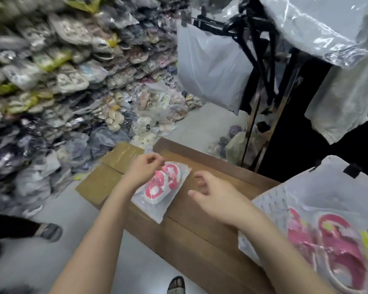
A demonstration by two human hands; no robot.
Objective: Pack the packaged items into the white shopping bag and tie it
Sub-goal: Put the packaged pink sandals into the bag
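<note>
Stockroom with a grey floor (51, 240). A brown, wood-grained counter (210, 209) with straight board seams runs diagonally beneath both hands. Outboard of the left forearm lies flattened tan cardboard (106, 177), its edge against the counter. Beyond it, a high bank of bagged footwear (62, 81) fills the far-left side, glossy, crumpled and blurred.

Ahead of the hands, a white plastic bag (210, 68), smooth and limp, hangs from a black rack (253, 49). To the right of the rack hang garments under clear, creased film (317, 24).

A flat, rectangular clear packet (164, 187) lies on the counter, set cornerwise, and holds pink-and-white sandals with rounded straps.

The left hand (142, 168) sits over the packet's far-left corner with fingers curled and thumb and forefinger close together. Whether they pinch the film cannot be told.

The right hand (217, 196) hovers just to the right of the packet, apart from it. Its fingers are loosely bent and spread, and it holds nothing.

Outboard of the right forearm, a second clear packet (327, 240) of deeper pink footwear with a yellow tag rests on a white surface with rows of small slots (272, 200). The surface overlaps the counter's near-right end and is much blurred.

Another person's sandalled foot (51, 231) stands on the floor, left of the left forearm.
</note>
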